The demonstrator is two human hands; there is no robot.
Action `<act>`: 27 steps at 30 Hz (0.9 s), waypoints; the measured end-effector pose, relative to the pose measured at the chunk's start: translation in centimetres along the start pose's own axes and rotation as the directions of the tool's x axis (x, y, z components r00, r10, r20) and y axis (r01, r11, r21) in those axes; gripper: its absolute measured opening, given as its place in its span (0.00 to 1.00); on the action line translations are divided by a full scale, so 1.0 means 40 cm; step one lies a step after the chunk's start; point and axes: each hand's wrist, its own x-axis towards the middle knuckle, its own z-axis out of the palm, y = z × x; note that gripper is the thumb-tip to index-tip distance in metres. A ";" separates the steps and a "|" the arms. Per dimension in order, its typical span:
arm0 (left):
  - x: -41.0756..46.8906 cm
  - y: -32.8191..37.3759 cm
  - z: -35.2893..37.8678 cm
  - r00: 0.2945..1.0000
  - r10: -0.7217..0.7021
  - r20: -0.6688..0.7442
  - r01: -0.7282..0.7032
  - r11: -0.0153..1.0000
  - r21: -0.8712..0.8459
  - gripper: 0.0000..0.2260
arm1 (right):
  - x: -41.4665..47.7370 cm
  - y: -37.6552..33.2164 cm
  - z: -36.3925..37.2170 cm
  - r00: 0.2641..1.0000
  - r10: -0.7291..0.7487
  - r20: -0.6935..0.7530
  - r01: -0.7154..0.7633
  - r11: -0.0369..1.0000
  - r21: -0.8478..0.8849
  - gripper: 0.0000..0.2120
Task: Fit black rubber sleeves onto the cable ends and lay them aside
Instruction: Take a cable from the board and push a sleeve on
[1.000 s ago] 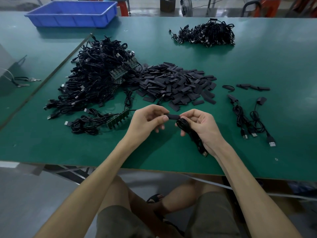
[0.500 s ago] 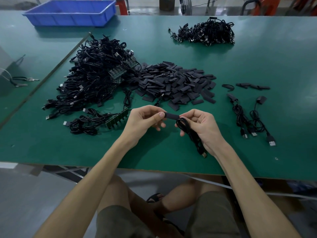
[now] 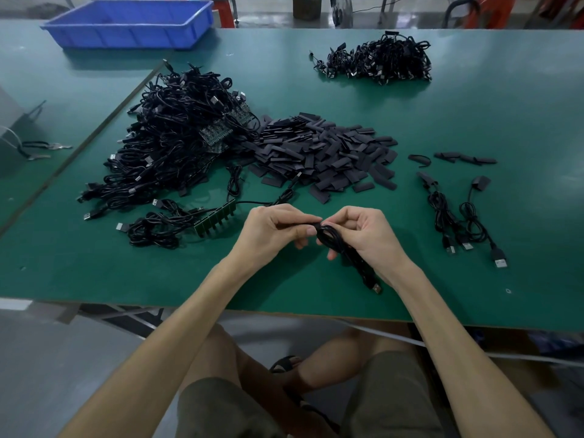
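left hand (image 3: 274,227): closed around a black sleeve (image 3: 303,223), thumb and fingers pinching it so it points straight across at the other hand; only a sliver of it shows past the fingers, so can't say how far on it is

right hand (image 3: 363,230): clamped on the cable (image 3: 344,248), pinching the end right at the fingertips, I'd guess to keep it stiff enough to push into the sleeve; the coiled rest of it runs down under the palm and its plug (image 3: 376,288) dangles out toward 5 o'clock, just over the tabletop (image 3: 79,263)

where it's happening: hands meet just above the near edge, dead centre in front of the person; looks like mid-fit, sleeve and cable end touching right where the two thumbs come together

sleeve pile (image 3: 325,153): loose heap at 12 o'clock from the hands, close enough to grab one without leaning; makes sense as the supply

cable heap (image 3: 177,137): big tangle at 10 o'clock, probably the undone ones, on the side of the sleeve-holding hand; a few strays with a green strip of boards (image 3: 216,220) sit at 9 o'clock

finished ones (image 3: 458,216): a few cables with sleeved ends laid at 3 o'clock, well apart from the heaps so they don't get mixed back in; I'd guess this one goes there too

far stuff: another cable bundle (image 3: 376,63) at 1 o'clock, blue bin (image 3: 126,26) at 11 o'clock; neither in play right now
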 end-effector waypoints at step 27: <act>-0.006 0.006 0.007 0.997 0.082 0.001 -0.082 0.995 0.062 0.08 | 0.014 0.011 -0.011 0.999 0.032 0.033 -0.030 0.998 -0.055 0.11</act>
